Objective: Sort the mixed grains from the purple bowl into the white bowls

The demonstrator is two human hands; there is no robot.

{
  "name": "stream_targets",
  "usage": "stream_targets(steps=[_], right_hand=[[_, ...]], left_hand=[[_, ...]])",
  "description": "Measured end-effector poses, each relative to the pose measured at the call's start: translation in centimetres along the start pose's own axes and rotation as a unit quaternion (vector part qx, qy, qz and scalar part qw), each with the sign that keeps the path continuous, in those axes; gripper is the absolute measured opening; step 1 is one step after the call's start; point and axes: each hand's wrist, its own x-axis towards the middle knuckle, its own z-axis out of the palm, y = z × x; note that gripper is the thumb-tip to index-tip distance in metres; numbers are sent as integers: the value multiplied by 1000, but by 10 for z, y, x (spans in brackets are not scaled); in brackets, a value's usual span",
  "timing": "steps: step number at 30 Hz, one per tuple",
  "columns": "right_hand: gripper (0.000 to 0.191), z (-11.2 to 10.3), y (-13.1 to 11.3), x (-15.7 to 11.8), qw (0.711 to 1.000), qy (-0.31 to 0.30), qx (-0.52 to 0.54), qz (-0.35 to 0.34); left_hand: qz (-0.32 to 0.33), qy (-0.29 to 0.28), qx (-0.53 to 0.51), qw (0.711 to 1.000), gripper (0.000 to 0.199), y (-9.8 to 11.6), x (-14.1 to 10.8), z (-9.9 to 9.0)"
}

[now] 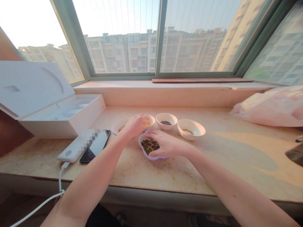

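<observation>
Mixed beans lie in a scalloped lilac bowl near the desk's front edge, just left of my right hand, the nearer of the 2; its thumb and fingers part over them, with nothing visibly held. Beyond, my left hand curls at the 2nd of 4 white bowls; I cannot tell its grip.

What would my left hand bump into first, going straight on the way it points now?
Your left hand would likely meet the white bowl of yellowish bits; depth is unclear, so it may already be touching it.
</observation>
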Motion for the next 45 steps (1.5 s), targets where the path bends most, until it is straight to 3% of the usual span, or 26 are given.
stream_targets(steps=[5, 13, 33, 40, 45], right_hand=[[45, 2, 4, 8, 999, -22, -42, 11], [13, 16, 4, 19, 997, -5, -71, 3], [18, 10, 5, 16, 999, 36, -1, -34], [21, 0, 7, 8, 993, 88, 29, -67], [20, -21, 26, -5, 985, 173, 4, 21]], left_hand=[[42, -16, 1, 999, 28, 1, 1, 3], [45, -12, 5, 999, 32, 6, 1, 2], [44, -12, 10, 999, 29, 7, 1, 1], [48, 6, -15, 999, 29, 10, -2, 0], [92, 17, -49, 994, 29, 17, -4, 0]])
